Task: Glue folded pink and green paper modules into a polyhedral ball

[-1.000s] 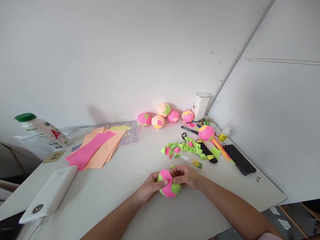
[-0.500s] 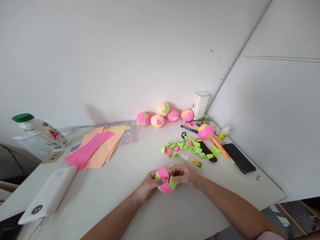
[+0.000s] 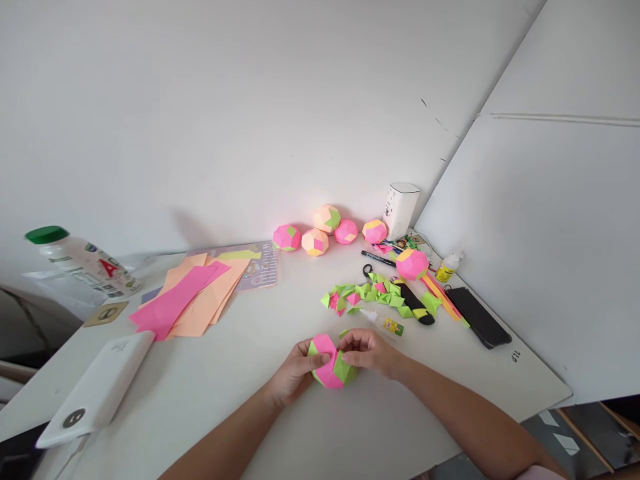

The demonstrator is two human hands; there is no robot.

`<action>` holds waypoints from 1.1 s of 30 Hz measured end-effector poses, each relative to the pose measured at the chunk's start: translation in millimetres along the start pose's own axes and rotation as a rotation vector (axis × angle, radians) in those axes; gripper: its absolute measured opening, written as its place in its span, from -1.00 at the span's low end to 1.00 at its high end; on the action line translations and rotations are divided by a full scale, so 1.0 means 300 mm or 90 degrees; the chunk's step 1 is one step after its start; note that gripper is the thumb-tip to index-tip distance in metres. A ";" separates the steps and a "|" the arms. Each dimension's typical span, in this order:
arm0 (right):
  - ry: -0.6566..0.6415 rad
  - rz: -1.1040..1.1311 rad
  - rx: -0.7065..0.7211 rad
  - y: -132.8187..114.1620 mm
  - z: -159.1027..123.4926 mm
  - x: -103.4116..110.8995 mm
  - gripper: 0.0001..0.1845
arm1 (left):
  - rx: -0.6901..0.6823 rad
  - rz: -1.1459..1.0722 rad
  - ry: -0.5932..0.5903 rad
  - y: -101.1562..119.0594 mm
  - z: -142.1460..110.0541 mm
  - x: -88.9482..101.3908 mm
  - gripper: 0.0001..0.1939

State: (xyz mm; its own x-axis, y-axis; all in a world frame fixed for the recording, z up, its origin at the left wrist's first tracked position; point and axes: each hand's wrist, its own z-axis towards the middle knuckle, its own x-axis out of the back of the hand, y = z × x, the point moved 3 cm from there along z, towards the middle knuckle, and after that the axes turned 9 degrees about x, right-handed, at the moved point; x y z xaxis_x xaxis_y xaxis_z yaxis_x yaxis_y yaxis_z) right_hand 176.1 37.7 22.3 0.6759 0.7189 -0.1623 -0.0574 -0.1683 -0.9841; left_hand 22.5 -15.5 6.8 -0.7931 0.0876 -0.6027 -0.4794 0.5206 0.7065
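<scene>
Between my hands is a faceted paper ball [image 3: 330, 373] in pink and green, held just above the table's near part. My left hand [image 3: 299, 367] grips its left side, the thumb lying across a pink face. On the other side my right hand [image 3: 367, 352] pinches a green section of the same ball between thumb and fingers. Several folded green and pink paper pieces [image 3: 367, 293] lie in a pile beyond the hands. Close to them rests a small glue bottle [image 3: 393, 327] with a white nozzle. The ball's underside is hidden.
Several finished paper balls [image 3: 315, 242] sit along the wall. Loose paper sheets [image 3: 210, 303], a white power bank [image 3: 100, 387] and a green-capped bottle [image 3: 83, 263] occupy the left. A black phone [image 3: 477, 317], a yellow-labelled bottle [image 3: 449, 267] and a black-handled cutter [image 3: 417, 303] lie right.
The ball has shifted and turned slightly to the left in my hands. The gap between its pink and green sections looks narrower. Both hands keep their grip.
</scene>
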 end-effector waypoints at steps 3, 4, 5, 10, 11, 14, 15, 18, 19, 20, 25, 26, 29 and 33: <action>-0.010 -0.028 0.000 0.001 -0.003 -0.003 -0.76 | 0.005 0.007 0.007 0.001 -0.002 -0.001 -0.80; -0.014 -0.039 0.001 0.004 -0.003 -0.003 -0.76 | 0.007 0.012 0.009 0.001 -0.003 -0.001 -0.79; -0.017 -0.050 0.001 0.008 -0.003 -0.003 -0.76 | 0.008 0.017 0.009 0.001 -0.003 -0.001 -0.79; -0.033 -0.072 -0.010 0.031 0.001 0.001 -0.73 | 0.011 0.021 -0.006 -0.001 -0.001 0.004 -0.79; -0.037 -0.074 -0.008 0.031 0.000 0.000 -0.72 | 0.011 0.021 -0.007 -0.001 -0.001 0.004 -0.80; -0.022 -0.135 0.032 0.010 -0.003 0.003 -0.71 | 0.007 0.017 -0.013 -0.001 -0.001 0.005 -0.82; -0.006 -0.195 0.073 -0.006 -0.004 0.007 -0.72 | 0.007 0.016 -0.018 -0.002 -0.001 0.005 -0.83; 0.083 -0.469 0.237 -0.077 -0.017 0.032 -0.76 | 0.004 0.020 -0.028 -0.007 0.001 0.006 -0.86; 0.129 -0.561 0.275 -0.100 -0.023 0.046 -0.77 | -0.001 0.020 -0.028 -0.008 0.002 0.007 -0.86; 0.179 -0.638 0.292 -0.121 -0.029 0.064 -0.79 | -0.001 0.015 -0.031 -0.009 0.004 0.007 -0.87; 0.258 -0.884 0.133 -0.155 -0.039 0.162 -0.67 | -0.004 -0.010 -0.032 0.001 0.009 -0.003 -0.89; 0.227 -0.915 0.069 -0.148 -0.036 0.176 -0.57 | -0.002 -0.017 -0.028 0.005 0.009 -0.006 -0.89; 0.157 -0.963 -0.068 -0.125 -0.029 0.201 -0.54 | -0.006 -0.038 -0.033 0.019 0.005 -0.018 -0.89; 0.156 -0.961 -0.102 -0.124 -0.021 0.210 -0.72 | -0.010 -0.054 -0.051 0.028 0.004 -0.024 -0.89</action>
State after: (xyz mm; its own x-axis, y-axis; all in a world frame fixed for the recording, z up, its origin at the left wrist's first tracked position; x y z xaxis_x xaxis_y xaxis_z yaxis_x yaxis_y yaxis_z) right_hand 225.5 84.9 49.0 0.1313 0.1585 0.9786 0.8368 0.5115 -0.1951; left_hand 24.8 -10.7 16.6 -0.7167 0.1119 -0.6883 -0.5501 0.5160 0.6566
